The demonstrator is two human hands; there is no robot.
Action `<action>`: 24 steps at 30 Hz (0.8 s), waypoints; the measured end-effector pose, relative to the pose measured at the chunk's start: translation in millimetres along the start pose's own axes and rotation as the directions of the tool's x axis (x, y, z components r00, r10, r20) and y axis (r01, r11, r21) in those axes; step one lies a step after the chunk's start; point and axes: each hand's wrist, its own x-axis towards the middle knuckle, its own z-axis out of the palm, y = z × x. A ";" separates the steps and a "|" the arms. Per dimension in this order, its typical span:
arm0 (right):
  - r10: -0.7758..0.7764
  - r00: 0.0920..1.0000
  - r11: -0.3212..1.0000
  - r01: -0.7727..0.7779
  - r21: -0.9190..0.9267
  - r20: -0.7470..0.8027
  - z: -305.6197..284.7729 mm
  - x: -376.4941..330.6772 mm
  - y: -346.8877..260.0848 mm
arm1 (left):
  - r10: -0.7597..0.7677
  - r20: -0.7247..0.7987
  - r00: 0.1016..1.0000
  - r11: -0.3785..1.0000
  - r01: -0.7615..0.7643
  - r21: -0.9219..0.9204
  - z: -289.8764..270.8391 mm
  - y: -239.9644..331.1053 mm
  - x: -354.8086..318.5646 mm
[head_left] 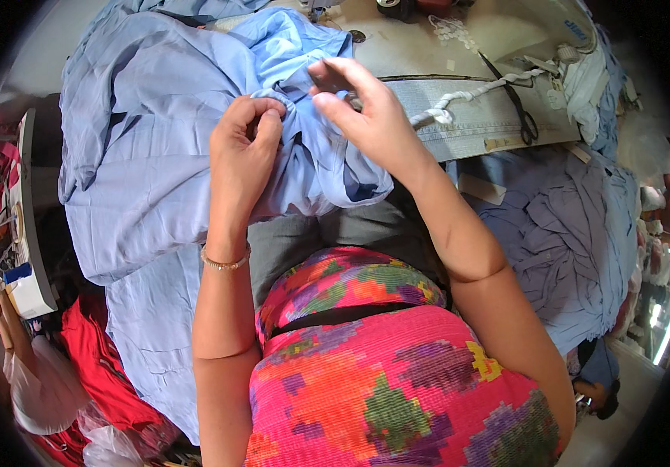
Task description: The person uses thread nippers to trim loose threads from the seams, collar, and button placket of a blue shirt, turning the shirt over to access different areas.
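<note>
In the head view, the left hand [244, 146] has its thumb and forefinger pinched together on a fold of the blue cloth [171, 156]; the other fingers are curled in. The right hand [367, 117] is raised just beside it, thumb and fingers apart, its fingertips over the bunched part of the cloth; whether they touch it I cannot tell. The cloth lies over the left part of the table [397, 56] and hangs down from its near edge, with some folds above the person's lap. A bracelet [226, 261] is around the left wrist. To the right on the table, a white twisted cord [445, 106] runs near black scissors [525, 121]. Below the table's right part is a heap [557, 233] of crumpled grey-blue fabric. At lower left, red fabric [101, 362] hangs near another person [43, 385], only partly in view.
</note>
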 end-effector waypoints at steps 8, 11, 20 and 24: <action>-0.079 0.981 0.376 0.193 -0.907 0.176 -47.4 -24.7 -14.2 | 0.388 -0.025 0.921 0.903 -0.375 0.211 -1.3 16.0 -37.5; -0.157 0.983 0.365 0.150 -0.919 0.098 -60.5 -26.0 6.0 | 0.117 0.454 0.883 0.992 -0.078 -0.104 -24.8 19.7 -77.3; 0.318 0.559 0.946 -0.135 -0.295 0.766 -1.4 -108.3 -23.5 | -0.421 -0.155 0.894 0.537 0.383 0.751 -88.1 -202.6 -121.9; 0.117 0.719 0.806 0.335 -0.489 0.686 33.5 -141.7 57.2 | -0.491 -0.143 0.859 0.400 0.368 0.839 -66.3 -237.0 -122.6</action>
